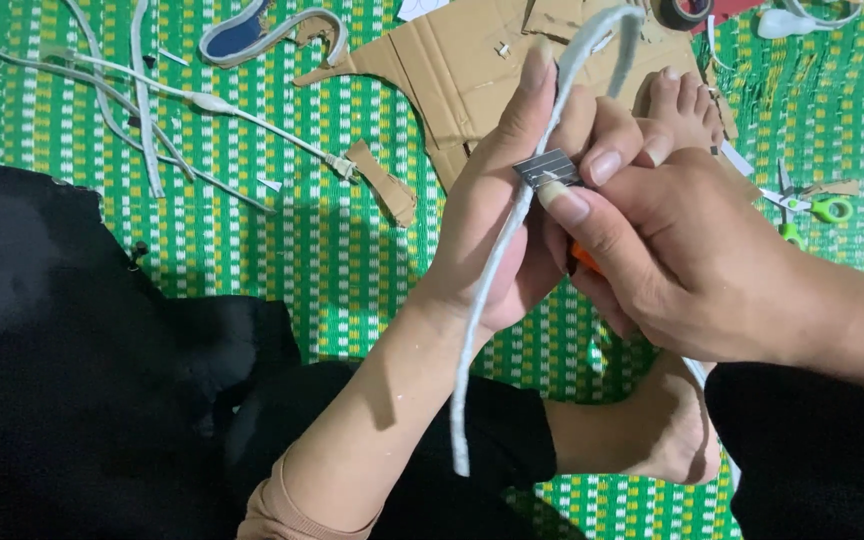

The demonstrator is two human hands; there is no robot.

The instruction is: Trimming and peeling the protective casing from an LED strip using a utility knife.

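Hands meet mid-frame above a green-and-white woven mat (352, 250). Left hand (497, 225) closed round a long pale foam strip (492, 290), which runs from below the wrist up past the fingertips. Right hand (672, 260) pinches a small grey blade (547, 167) against the strip, thumb and forefinger tight; something orange shows under the palm. Beyond: cardboard sheet (472, 70), a bare foot, green-handled scissors (812, 208), white offcuts (142, 90).

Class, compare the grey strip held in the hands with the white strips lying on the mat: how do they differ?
The grey strip is lifted off the mat, gripped by the left hand and right hand; the white strips lie loose on the mat. The grey strip looks darker. Both are long and narrow.
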